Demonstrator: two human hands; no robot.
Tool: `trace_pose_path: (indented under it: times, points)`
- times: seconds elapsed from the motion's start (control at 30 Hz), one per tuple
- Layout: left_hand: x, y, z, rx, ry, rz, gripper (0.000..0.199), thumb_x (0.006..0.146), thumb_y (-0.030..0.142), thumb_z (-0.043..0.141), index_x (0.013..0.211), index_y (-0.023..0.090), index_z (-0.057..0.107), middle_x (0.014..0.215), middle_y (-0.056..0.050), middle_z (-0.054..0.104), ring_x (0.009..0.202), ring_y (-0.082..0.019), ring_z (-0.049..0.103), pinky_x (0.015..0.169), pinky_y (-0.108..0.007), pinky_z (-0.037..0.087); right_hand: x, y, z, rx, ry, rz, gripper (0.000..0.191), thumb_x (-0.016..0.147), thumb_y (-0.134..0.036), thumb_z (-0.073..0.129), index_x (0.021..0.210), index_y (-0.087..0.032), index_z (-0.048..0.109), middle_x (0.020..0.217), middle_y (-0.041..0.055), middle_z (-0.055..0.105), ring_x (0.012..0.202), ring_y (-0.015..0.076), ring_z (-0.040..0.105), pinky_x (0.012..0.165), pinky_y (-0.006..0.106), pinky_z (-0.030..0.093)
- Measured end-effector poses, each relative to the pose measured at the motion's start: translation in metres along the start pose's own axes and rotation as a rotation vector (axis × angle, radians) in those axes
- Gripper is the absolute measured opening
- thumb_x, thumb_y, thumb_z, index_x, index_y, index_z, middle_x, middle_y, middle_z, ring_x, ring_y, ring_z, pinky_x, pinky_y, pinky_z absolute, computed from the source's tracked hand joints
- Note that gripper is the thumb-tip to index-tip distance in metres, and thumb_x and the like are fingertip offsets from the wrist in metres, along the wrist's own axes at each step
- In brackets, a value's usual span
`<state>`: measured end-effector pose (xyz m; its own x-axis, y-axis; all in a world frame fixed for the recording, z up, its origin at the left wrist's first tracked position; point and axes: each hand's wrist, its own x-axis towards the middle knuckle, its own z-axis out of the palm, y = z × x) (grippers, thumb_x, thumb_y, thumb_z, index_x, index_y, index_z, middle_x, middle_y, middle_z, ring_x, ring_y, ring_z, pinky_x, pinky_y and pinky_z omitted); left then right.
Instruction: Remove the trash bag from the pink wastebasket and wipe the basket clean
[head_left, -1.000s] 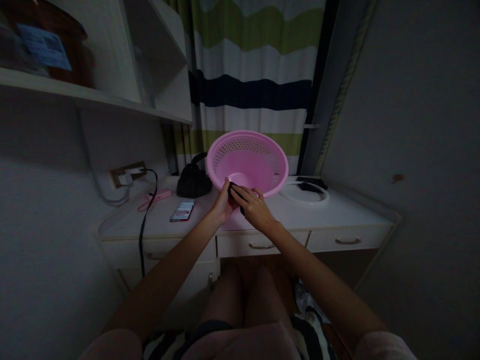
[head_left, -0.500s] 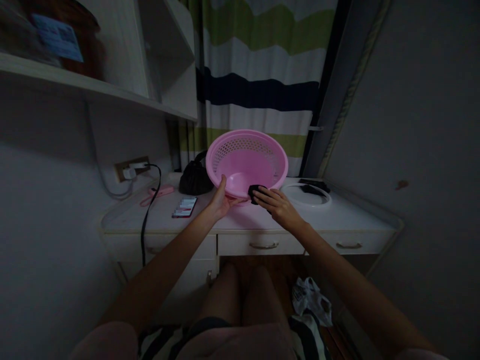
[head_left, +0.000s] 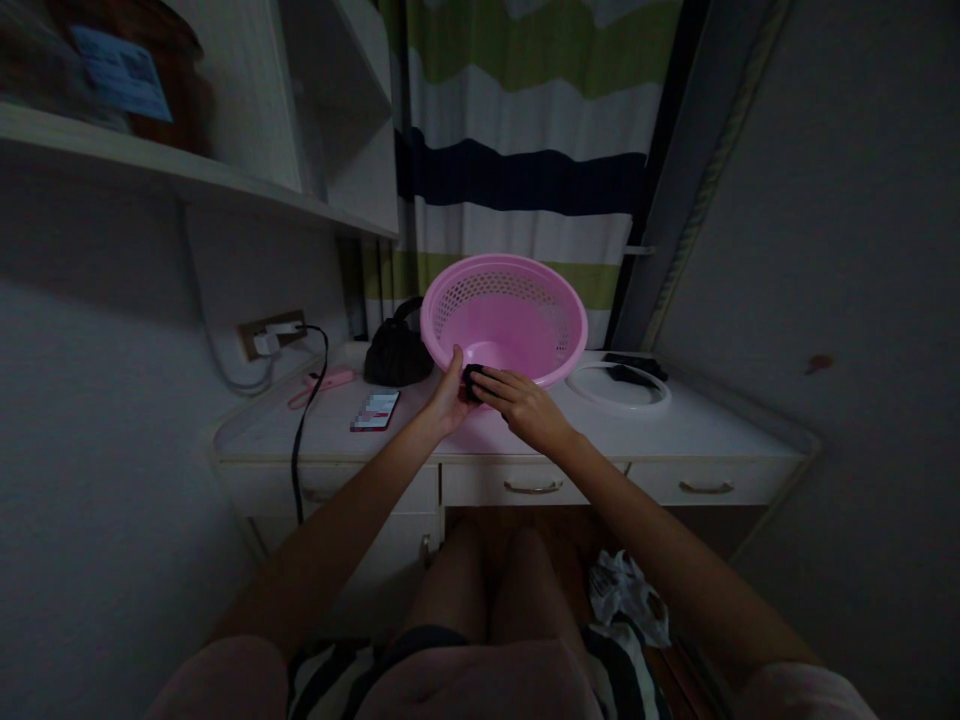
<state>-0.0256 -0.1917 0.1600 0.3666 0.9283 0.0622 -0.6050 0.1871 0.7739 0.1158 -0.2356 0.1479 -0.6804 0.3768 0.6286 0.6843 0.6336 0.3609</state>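
- The crumpled plastic bag point(head_left: 626, 592) lies nearest, on the floor at right, below the tabletop point(head_left: 720, 430).
- The right hand point(head_left: 525, 405) grips the black cloth point(head_left: 472, 383) with its fingers stretched over it; half a second ago they were farther right along the near rim, and now they are back beside the left hand.
- The left hand point(head_left: 446, 402) has its thumb raised at the near left rim; the black cloth now hides most of its fingers, so how far they are closed cannot be told.
- The pink basket point(head_left: 510, 325) stays tilted on the tabletop, its opening toward the person, just beyond both hands.
- The phone point(head_left: 376, 411) lies face up at left, its screen lit, unmoved.
- Farther left, the black cable point(head_left: 302, 430) runs past the pink gadget point(head_left: 335, 377) to the wall outlet point(head_left: 271, 338).
- The black bag point(head_left: 397, 355) stands just left of the basket.
- The white ring point(head_left: 622, 406) lies to the right, with dark fabric point(head_left: 634, 369) at its far side.
- The striped curtain point(head_left: 517, 185) hangs at the far side.
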Motion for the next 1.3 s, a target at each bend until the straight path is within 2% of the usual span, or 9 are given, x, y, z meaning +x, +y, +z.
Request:
trace_pose_path:
  times: [0.17,0.27,0.4,0.6,0.77,0.87,1.03,1.13,1.3]
  points:
    - [-0.003,0.001,-0.002,0.042,0.005,0.038,0.050,0.087,0.053,0.037,0.105,0.011,0.057,0.083,-0.011,0.068,0.068,-0.016,0.063,0.061,-0.028,0.054,-0.029,0.018,-0.015,0.050,0.003,-0.039,0.057,0.078,0.006,0.040,0.127,-0.020,0.050,0.135,0.0067,0.050,0.129,0.0190,0.038,0.099,0.045,0.042]
    - [-0.005,0.002,-0.003,0.037,-0.011,0.053,0.047,0.086,0.051,0.041,0.112,0.014,0.054,0.097,-0.012,0.067,0.080,-0.021,0.065,0.068,-0.037,0.055,-0.040,0.024,-0.022,0.045,0.013,-0.030,0.058,0.076,0.007,0.041,0.127,-0.021,0.051,0.132,0.0078,0.052,0.126,0.0211,0.042,0.096,0.047,0.044]
    - [-0.004,0.000,-0.003,0.031,-0.016,0.037,0.046,0.086,0.051,0.042,0.105,0.012,0.058,0.092,-0.013,0.067,0.076,-0.019,0.064,0.067,-0.035,0.055,-0.035,0.019,-0.017,0.038,0.045,0.001,0.056,0.075,0.006,0.042,0.125,-0.017,0.052,0.130,0.0091,0.054,0.121,0.0218,0.047,0.095,0.044,0.045]
    - [-0.004,-0.003,0.000,0.004,0.039,0.000,0.041,0.085,0.050,0.045,0.084,0.011,0.060,0.073,-0.006,0.065,0.062,-0.012,0.060,0.062,-0.026,0.053,0.006,-0.006,0.005,0.035,0.032,0.091,0.050,0.076,0.003,0.044,0.123,-0.012,0.055,0.129,0.0130,0.054,0.114,0.0224,0.052,0.096,0.041,0.045]
    - [-0.006,0.003,-0.003,0.005,0.036,-0.033,0.045,0.087,0.051,0.038,0.075,0.012,0.059,0.066,-0.006,0.062,0.053,-0.012,0.057,0.045,-0.020,0.045,0.020,-0.014,0.000,0.113,-0.010,0.125,0.038,0.084,-0.012,0.051,0.122,-0.011,0.055,0.128,0.0161,0.054,0.113,0.0235,0.053,0.096,0.041,0.045]
    - [-0.007,0.004,-0.008,-0.008,0.002,-0.038,0.060,0.084,0.062,0.029,0.091,0.012,0.061,0.069,-0.009,0.064,0.055,-0.015,0.059,0.045,-0.024,0.047,0.013,-0.008,-0.008,0.193,0.007,0.131,0.032,0.087,-0.019,0.050,0.116,-0.011,0.060,0.122,0.0148,0.059,0.108,0.0222,0.056,0.093,0.038,0.047]
    - [-0.008,0.000,-0.008,0.005,0.010,-0.019,0.075,0.081,0.069,0.019,0.117,0.013,0.053,0.090,-0.016,0.067,0.078,-0.023,0.065,0.062,-0.034,0.054,-0.001,0.004,-0.018,0.326,-0.007,0.176,0.028,0.086,-0.015,0.051,0.111,-0.017,0.064,0.112,0.0099,0.066,0.101,0.0206,0.060,0.089,0.036,0.050]
    - [-0.008,-0.003,-0.004,0.004,0.005,-0.022,0.071,0.083,0.066,0.019,0.110,0.013,0.056,0.087,-0.014,0.068,0.078,-0.022,0.065,0.063,-0.033,0.054,0.002,0.003,-0.017,0.353,-0.019,0.191,0.030,0.085,-0.013,0.052,0.113,-0.017,0.063,0.116,0.0104,0.064,0.104,0.0213,0.059,0.091,0.037,0.048]
    - [-0.008,-0.003,0.003,-0.065,-0.026,-0.064,0.060,0.085,0.062,0.023,0.078,0.015,0.058,0.070,-0.008,0.064,0.066,-0.017,0.064,0.060,-0.028,0.053,0.030,-0.007,-0.006,0.346,0.027,0.263,0.035,0.084,-0.010,0.050,0.115,-0.019,0.062,0.124,0.0094,0.059,0.111,0.0213,0.057,0.095,0.036,0.045]
